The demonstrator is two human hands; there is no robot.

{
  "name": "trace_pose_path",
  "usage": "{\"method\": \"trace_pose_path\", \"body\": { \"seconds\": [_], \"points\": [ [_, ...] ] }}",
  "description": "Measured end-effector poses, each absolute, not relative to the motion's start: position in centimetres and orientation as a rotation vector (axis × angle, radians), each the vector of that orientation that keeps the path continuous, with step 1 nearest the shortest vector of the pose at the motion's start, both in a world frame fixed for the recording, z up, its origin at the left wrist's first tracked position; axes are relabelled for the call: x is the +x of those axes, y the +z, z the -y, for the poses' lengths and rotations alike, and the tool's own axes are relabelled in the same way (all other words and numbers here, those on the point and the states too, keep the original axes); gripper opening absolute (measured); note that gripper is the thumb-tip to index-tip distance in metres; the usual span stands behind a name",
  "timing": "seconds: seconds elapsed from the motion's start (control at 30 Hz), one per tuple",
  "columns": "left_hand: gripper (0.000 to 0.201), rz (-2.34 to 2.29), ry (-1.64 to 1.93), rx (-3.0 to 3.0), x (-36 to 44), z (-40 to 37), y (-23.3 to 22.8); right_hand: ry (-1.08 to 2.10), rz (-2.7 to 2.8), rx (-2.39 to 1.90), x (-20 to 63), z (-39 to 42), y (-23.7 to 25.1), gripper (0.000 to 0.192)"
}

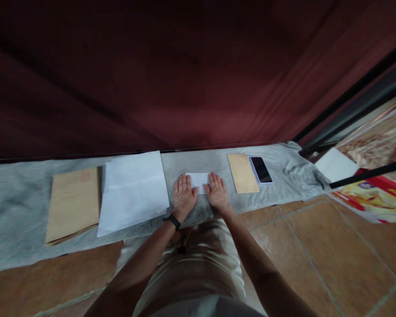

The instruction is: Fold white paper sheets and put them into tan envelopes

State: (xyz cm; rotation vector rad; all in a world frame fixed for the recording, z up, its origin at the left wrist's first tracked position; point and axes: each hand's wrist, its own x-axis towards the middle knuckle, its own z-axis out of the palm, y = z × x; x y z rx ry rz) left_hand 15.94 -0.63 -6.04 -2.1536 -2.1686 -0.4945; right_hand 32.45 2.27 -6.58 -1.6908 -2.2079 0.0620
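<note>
Nearest the camera, on the grey felt cloth (26, 207) spread over the tiled floor, the left hand (184, 196) and right hand (217, 193) lie flat and unclenched, fingers spread, gripping nothing. Both press on the edges of a small folded white paper (198, 180) between them; it looks already folded down, while the large white sheet (133, 190) just left lies unfolded. Farther left sits a big brown paper envelope (73, 203); whether it holds anything cannot be told. Right of the hands lie a slim tan envelope (242, 172) and a black smartphone (261, 169). Beyond hangs a dark red curtain (171, 75).
</note>
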Motion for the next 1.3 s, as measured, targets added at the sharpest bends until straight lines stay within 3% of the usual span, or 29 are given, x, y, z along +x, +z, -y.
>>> {"method": "trace_pose_path", "body": {
  "seconds": [0.53,0.67,0.83,1.03,1.2,1.3],
  "points": [
    [0.056,2.277,-0.759,-2.247,15.2,3.0,-5.6,0.100,2.067,-1.789,34.3,-1.3,-6.0,0.055],
    [0.047,2.449,-1.022,-2.206,14.7,1.4,-5.2,0.163,1.999,-1.891,33.7,-1.4,-4.8,0.046],
    [0.040,2.864,-1.605,-1.828,14.5,-1.5,-4.9,0.237,1.950,-2.017,32.7,-2.1,-3.3,0.041],
    [0.034,3.004,-1.840,-1.659,14.1,-3.0,-4.5,0.283,1.895,-2.041,32.8,-3.1,-2.9,0.032],
    [0.017,2.970,-2.094,-1.743,13.9,-2.6,-3.3,0.651,1.565,-1.850,33.3,-3.6,-3.4,0.024],
    [0.017,2.897,-2.232,-1.797,13.8,-1.7,-2.4,0.870,1.349,-1.697,33.8,-3.9,-3.5,0.015]
  ]
}}
